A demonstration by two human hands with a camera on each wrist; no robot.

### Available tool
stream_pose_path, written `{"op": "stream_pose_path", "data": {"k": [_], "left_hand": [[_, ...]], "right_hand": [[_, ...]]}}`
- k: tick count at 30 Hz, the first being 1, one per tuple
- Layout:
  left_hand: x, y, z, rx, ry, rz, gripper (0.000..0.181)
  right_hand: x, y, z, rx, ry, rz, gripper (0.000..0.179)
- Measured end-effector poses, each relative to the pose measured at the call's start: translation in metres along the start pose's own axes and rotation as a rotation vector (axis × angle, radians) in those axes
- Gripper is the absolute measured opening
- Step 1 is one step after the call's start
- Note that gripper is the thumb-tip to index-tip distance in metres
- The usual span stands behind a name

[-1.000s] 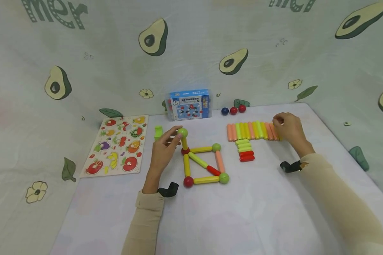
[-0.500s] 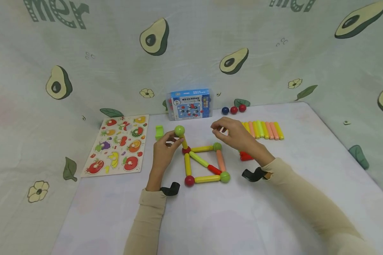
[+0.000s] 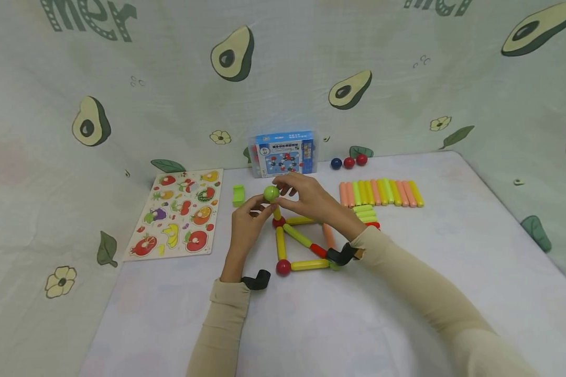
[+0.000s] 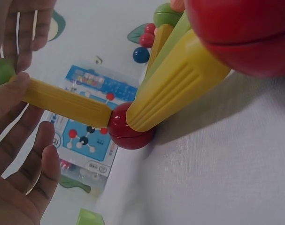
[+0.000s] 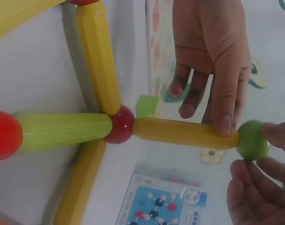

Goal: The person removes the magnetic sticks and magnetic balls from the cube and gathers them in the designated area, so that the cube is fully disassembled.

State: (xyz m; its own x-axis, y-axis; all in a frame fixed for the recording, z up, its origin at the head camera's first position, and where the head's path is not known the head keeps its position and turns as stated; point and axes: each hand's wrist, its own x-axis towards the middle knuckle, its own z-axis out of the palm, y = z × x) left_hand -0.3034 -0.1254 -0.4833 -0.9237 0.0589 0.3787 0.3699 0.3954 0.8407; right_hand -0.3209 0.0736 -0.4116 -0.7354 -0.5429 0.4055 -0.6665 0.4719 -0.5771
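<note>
We see one container, the molecule-kit box, wrapped in clear plastic with a blue and white card; reddish shapes show dimly at its clear end, and we cannot tell what else is inside. In front of the box, on our side of it, a four-sided frame of sticks and balls lies flat on the white tabletop.

From the frame's red corner ball, the one nearest the box, the upright yellow stick rises with its long axis close to vertical, pointing up to a green ball on its top end. Across the frame, a lime stick and a red stick join end to end in a diagonal, running from that corner away from the box and rightward.

Our left hand pinches the upright yellow stick just below the green ball, its other fingers loosely bent. Our right hand holds the green ball narrowly between thumb and fingers.

Right of the box sit a blue ball and two red balls; in front of these, a side-by-side row of coloured sticks, with lime sticks stacked nearer us. Left of the box and nearer us are a green block and, farther left, the fruit-picture board.
</note>
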Motion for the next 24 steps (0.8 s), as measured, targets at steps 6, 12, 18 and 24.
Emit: {"op": "stream_pose_path", "data": {"k": [6,12,18,24], "left_hand": [[-0.001,0.002,0.001,0.007,-0.001,0.007,0.038],[-0.004,-0.001,0.003,0.037,0.010,0.027,0.038],[-0.005,-0.001,0.004,0.034,0.024,0.076,0.040],[-0.001,-0.001,0.001,0.047,0.025,0.098,0.029]], "right_hand": [[0.004,-0.003,0.003,-0.025,-0.005,-0.022,0.037],[0.003,-0.003,0.006,-0.057,0.014,-0.072,0.031],[-0.001,-0.006,0.006,-0.070,0.058,-0.089,0.031],[0.002,-0.009,-0.006,-0.077,0.244,-0.113,0.035]]}}
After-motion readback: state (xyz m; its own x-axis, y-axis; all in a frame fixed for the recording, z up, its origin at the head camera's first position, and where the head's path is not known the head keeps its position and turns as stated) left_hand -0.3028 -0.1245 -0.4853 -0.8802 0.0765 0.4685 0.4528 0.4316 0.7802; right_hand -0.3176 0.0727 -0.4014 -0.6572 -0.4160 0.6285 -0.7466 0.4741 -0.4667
